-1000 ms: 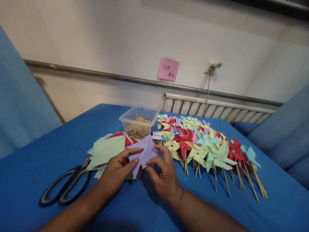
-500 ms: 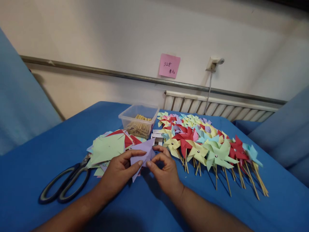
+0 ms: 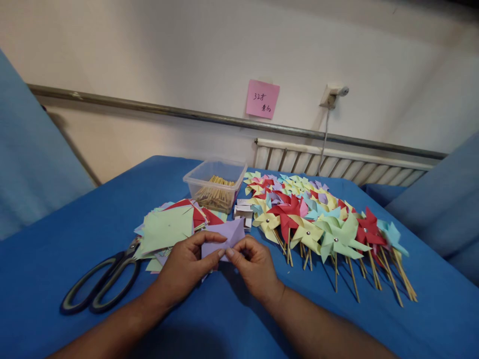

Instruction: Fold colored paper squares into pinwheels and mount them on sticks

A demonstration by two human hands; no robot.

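Observation:
A purple sheet of paper (image 3: pixel 224 230), partly folded, is held up between both hands over the middle of the table. My left hand (image 3: pixel 190 259) pinches its left side between thumb and fingers. At the lower right of the sheet, my right hand (image 3: pixel 254 262) grips a corner, thumb tip close to the left thumb. Fingers hide part of the folds. Left of the hands lies a pile of cut paper squares (image 3: pixel 168 228), pale green on top with red ones behind. Large scissors (image 3: pixel 108 276) rest against the pile's left side.
Behind the hands stands a clear plastic box (image 3: pixel 192 182) of short wooden sticks (image 3: pixel 217 194), with a small white carton (image 3: pixel 244 212) beside it. Many paper pinwheels (image 3: pixel 339 234) on sticks cover the right side of the blue-covered table (image 3: pixel 123 199). A radiator (image 3: pixel 337 162) runs along the wall.
The purple paper has been turned and its near point folded in, so it looks more compact. Both hands stay close together, the right shifted slightly left.

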